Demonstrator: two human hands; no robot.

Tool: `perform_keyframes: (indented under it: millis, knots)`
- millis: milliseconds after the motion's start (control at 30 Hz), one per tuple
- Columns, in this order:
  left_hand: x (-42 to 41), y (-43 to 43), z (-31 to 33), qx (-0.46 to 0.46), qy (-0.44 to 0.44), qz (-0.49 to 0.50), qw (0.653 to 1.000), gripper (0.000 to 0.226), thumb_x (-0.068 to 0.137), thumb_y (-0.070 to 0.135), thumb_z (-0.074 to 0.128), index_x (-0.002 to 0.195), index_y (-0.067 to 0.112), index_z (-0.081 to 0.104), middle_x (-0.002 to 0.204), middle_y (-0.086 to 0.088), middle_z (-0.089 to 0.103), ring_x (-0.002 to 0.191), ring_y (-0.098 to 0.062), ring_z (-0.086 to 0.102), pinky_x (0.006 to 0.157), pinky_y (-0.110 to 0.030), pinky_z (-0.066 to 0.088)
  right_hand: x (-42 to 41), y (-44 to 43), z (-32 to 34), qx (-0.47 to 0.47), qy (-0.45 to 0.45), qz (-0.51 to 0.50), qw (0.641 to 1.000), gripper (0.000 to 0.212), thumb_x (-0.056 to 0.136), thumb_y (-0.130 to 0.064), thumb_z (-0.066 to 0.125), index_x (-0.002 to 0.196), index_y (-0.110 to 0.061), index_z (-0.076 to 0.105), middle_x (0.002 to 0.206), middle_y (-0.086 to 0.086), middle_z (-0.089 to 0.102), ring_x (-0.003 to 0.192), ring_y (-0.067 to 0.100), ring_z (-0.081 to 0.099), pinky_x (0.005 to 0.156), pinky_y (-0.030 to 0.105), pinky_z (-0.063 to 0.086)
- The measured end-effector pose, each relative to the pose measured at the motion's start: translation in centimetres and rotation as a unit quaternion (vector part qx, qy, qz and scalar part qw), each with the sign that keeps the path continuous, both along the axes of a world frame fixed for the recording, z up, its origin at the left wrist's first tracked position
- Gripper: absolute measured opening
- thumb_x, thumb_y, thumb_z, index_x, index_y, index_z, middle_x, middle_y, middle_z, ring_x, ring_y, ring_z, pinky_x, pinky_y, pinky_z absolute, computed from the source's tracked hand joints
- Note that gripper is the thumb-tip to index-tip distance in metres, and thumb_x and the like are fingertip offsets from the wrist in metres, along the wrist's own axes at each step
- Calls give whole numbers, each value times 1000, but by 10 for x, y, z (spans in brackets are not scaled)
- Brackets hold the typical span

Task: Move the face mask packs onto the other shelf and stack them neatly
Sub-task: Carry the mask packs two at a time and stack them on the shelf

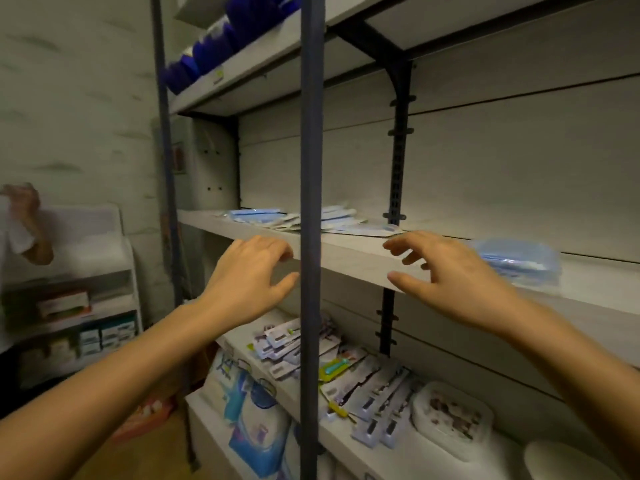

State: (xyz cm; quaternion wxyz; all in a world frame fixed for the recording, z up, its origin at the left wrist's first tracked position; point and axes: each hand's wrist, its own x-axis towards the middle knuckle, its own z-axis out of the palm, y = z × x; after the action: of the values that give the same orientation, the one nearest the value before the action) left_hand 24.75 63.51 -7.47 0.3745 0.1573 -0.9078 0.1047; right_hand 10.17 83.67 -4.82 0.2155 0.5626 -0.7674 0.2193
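Storeroom racking fills the frame, its middle shelf crossing behind a dark upright post. Face mask packs lie loosely fanned at centre frame on that shelf, a bagged mask bundle apart at the right, judged the start of the neat stack. Left hand and right hand hover empty, fingers spread, either side of the post, apparently placed to gather the loose packs.

Pale blue face mask packs; grey shelf
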Motion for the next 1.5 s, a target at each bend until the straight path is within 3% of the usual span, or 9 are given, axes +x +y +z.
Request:
perform_keyframes:
  millis: [233, 367, 667, 967, 1067, 1200, 1267, 1400, 1500]
  knots:
    - [26, -99, 11, 20, 5, 0, 1000, 34, 88, 38, 53, 114, 17, 57, 115, -1, 62, 109, -17, 53, 94, -33, 38, 35, -118, -7, -10, -27, 14, 999, 39, 87, -35, 53, 125, -27, 47, 109, -6, 64, 97, 10, 60, 86, 34, 52]
    - [27, -145, 13, 26, -7, -3, 1000, 35, 88, 39, 52, 114, 17, 57, 114, 1, 62, 108, -16, 53, 92, -31, 37, 43, -172, -7, -1, -38, 16, 999, 40, 88, -31, 54, 127, -22, 48, 114, -4, 61, 97, 10, 59, 86, 29, 51]
    - [27, -248, -3, 44, -10, 15, 999, 36, 87, 40, 53, 115, 18, 57, 116, 1, 63, 108, -16, 54, 94, -33, 38, 22, -272, -8, 15, -28, -19, 999, 40, 89, -33, 51, 128, -23, 46, 119, -6, 59, 105, 11, 57, 91, 37, 49]
    - [-41, -350, 8, 40, -2, -17, 999, 33, 85, 42, 55, 112, 22, 57, 114, 3, 62, 104, -13, 54, 88, -30, 44, -35, -359, 1, -26, -3, -73, 997, 36, 90, -25, 48, 126, -20, 50, 126, -2, 58, 115, 16, 52, 94, 33, 45]
    - [-67, -382, 16, 11, -28, -28, 999, 35, 86, 42, 54, 114, 21, 56, 116, 3, 61, 105, -14, 53, 88, -29, 40, -56, -385, 9, -40, 8, -115, 993, 38, 91, -25, 47, 128, -18, 49, 127, 1, 57, 117, 20, 50, 95, 36, 43]
    - [-98, -418, 29, 11, -14, -67, 998, 32, 87, 42, 53, 112, 22, 56, 103, 11, 52, 79, -6, 44, 77, -24, 35, -79, -405, 23, -68, -7, -197, 978, 39, 92, -27, 45, 129, -16, 48, 130, 6, 56, 118, 27, 50, 96, 40, 42]
    - [-116, -432, 31, 12, -20, -91, 996, 31, 87, 40, 53, 111, 21, 57, 101, 9, 53, 84, -6, 47, 78, -24, 33, -87, -410, 27, -56, -3, -262, 964, 37, 94, -28, 39, 126, -13, 50, 127, 11, 57, 114, 34, 52, 92, 45, 45]
    - [-156, -461, 34, -7, -22, -146, 989, 29, 86, 38, 54, 103, 15, 61, 105, 0, 65, 98, -20, 55, 78, -29, 35, -94, -421, 32, 2, 22, -382, 924, 33, 95, -28, 30, 100, -9, 55, 110, 18, 60, 96, 38, 56, 79, 41, 47]
    - [-182, -479, 37, -14, -29, -190, 981, 39, 82, 45, 47, 99, 13, 62, 102, -2, 67, 95, -23, 56, 76, -31, 37, -104, -435, 36, 32, -19, -438, 898, 54, 93, -51, 25, 100, -10, 58, 105, 15, 63, 91, 33, 58, 83, 44, 49]
